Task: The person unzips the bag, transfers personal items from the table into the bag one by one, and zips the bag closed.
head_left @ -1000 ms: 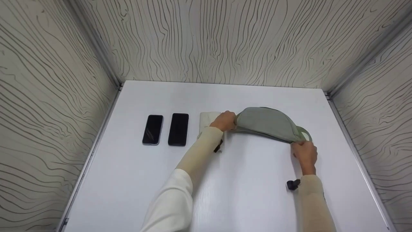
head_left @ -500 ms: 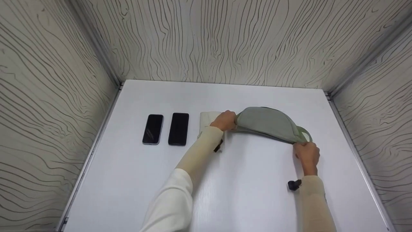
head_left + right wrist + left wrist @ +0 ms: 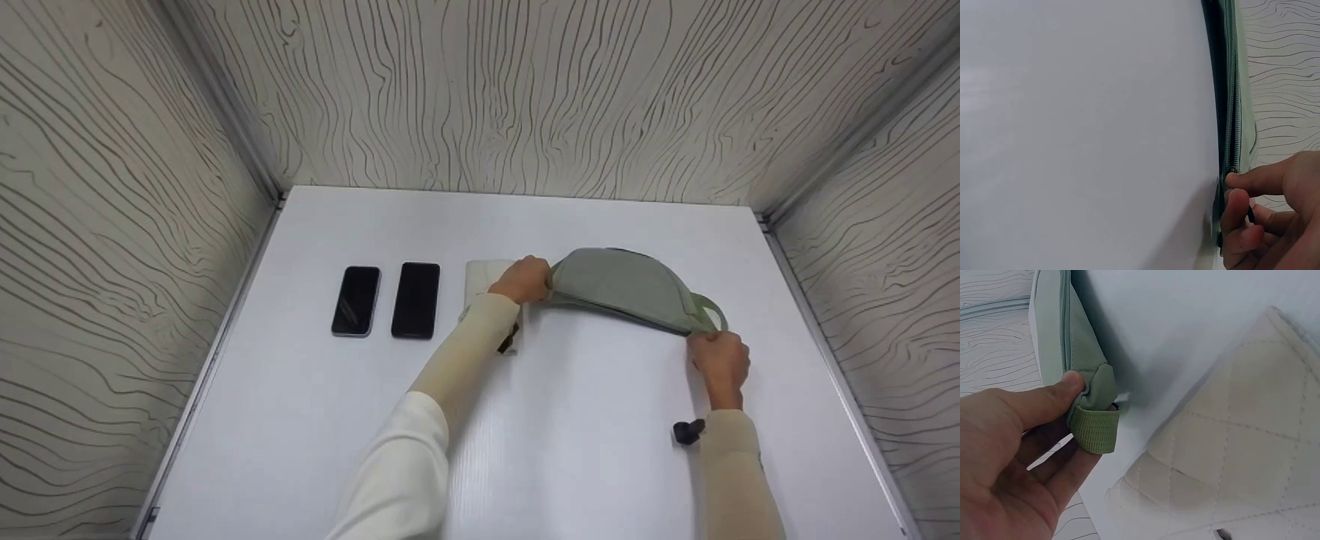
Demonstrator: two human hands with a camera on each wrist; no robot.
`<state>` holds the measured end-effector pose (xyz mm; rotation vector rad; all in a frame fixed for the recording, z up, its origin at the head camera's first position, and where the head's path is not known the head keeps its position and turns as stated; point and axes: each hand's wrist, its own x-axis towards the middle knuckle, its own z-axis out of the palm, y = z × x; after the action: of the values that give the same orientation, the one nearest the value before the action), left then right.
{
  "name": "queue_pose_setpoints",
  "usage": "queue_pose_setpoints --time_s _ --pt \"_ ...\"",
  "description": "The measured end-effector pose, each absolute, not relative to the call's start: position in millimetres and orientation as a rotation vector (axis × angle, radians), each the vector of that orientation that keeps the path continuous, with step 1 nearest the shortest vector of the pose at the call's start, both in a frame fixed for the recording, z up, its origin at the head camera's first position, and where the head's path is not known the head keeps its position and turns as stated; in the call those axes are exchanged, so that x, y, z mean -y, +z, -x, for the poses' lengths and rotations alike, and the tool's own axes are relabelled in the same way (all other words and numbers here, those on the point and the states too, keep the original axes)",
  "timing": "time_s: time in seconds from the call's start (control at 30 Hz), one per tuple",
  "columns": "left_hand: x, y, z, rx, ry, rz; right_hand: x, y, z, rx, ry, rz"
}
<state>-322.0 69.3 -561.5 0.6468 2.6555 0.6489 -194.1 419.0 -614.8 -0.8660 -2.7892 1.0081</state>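
Observation:
A grey-green waist bag (image 3: 622, 283) stands on the white table, right of centre, its green webbing strap (image 3: 711, 309) looping at the right end. My left hand (image 3: 523, 280) pinches the bag's left end; the left wrist view shows the thumb on the fabric beside folded green webbing (image 3: 1096, 430). At the other end my right hand (image 3: 720, 358) pinches the zipper pull between thumb and finger. In the right wrist view, the zipper's teeth (image 3: 1234, 112) lie apart beyond the slider, with a dark gap between. The inside of the bag is hidden.
A cream quilted item (image 3: 1224, 433) lies under my left forearm, partly covered in the head view. To its left are two dark phones, a black one (image 3: 415, 300) and one with a pale edge (image 3: 356, 300). Patterned walls (image 3: 480, 97) enclose the table.
My right hand has slid slightly right and toward me along the bag's right end. The left hand and the phones stay where they were.

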Motion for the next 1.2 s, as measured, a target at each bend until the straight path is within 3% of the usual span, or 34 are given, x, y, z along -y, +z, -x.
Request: queue_pose_setpoints --time_s 1.2 --pt "-70.6 -560.5 317.9 -2.668 0.679 -0.635 -422.3 -617.3 192.1 2.817 0.914 0.940"
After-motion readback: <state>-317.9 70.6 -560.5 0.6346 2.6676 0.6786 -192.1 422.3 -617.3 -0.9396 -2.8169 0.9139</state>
